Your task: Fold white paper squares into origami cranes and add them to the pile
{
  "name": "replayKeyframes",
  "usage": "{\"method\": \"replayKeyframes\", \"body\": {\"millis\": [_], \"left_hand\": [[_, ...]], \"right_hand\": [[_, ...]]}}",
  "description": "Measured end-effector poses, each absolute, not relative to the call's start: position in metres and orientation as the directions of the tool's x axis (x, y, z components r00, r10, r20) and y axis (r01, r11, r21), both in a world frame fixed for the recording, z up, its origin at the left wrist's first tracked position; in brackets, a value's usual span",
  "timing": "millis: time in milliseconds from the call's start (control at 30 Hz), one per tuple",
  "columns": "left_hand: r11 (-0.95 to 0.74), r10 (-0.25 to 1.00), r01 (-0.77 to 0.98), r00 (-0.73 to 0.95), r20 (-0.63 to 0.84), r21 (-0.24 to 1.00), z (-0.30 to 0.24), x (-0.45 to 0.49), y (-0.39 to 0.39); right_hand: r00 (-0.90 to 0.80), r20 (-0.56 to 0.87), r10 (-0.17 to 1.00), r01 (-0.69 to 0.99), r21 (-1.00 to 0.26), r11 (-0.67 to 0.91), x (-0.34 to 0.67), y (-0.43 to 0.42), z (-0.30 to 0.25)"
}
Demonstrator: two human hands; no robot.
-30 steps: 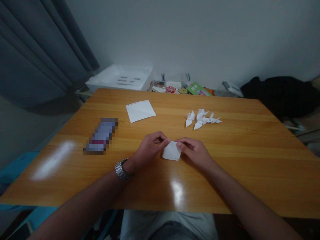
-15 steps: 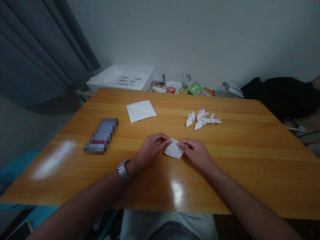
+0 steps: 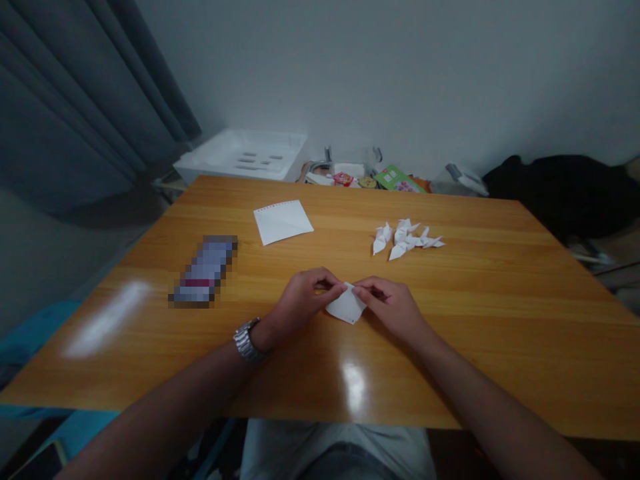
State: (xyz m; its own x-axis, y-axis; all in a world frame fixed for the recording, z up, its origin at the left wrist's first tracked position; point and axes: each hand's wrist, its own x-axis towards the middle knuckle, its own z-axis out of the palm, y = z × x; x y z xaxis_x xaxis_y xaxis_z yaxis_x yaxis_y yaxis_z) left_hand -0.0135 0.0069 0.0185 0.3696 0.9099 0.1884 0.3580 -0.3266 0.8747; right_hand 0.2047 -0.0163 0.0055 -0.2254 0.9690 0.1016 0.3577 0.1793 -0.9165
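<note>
A small folded piece of white paper [image 3: 346, 307] lies on the wooden table [image 3: 500, 347] between my hands, with one corner pointing towards me. My left hand [image 3: 305, 301] pinches its upper left edge, and my right hand [image 3: 387, 307] grips the upper right edge. My fingertips nearly meet above the paper and hide its top edge. A silver wristwatch [image 3: 247, 340] sits on my left wrist. Farther up the table lie a flat white paper sheet [image 3: 283, 222] and a group of white origami cranes [image 3: 406, 240].
A pixelated, obscured flat object [image 3: 205, 271] lies left of my hands. Behind the far table edge stand a white foam tray [image 3: 240, 155], assorted packets and a dark cloth heap [image 3: 560, 193]. A grey curtain [image 3: 75, 100] hangs at the left.
The small paper has turned so that a corner points towards me, and its top edge now sits tucked under my fingers. My hands have drawn closer around it.
</note>
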Motion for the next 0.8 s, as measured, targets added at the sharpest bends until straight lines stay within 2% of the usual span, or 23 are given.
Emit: {"method": "replayKeyframes", "body": {"millis": [200,400,800], "left_hand": [[-0.253,0.933,0.3,0.328,0.149,0.92,0.0165,-0.0102,0.0082],[-0.175,0.93,0.209,0.355,0.093,0.962,0.0106,-0.0104,0.01],[-0.163,0.916,0.228,0.397,0.061,0.96,0.0099,-0.0142,0.0091]], "right_hand": [[-0.193,0.129,0.973,0.369,-0.909,0.193,0.2078,-0.0143,0.003],[-0.133,0.121,0.984,0.329,-0.931,0.159,0.208,-0.0134,0.0058],[-0.197,0.11,0.974,0.241,-0.958,0.157,0.2052,-0.014,0.004]]}}
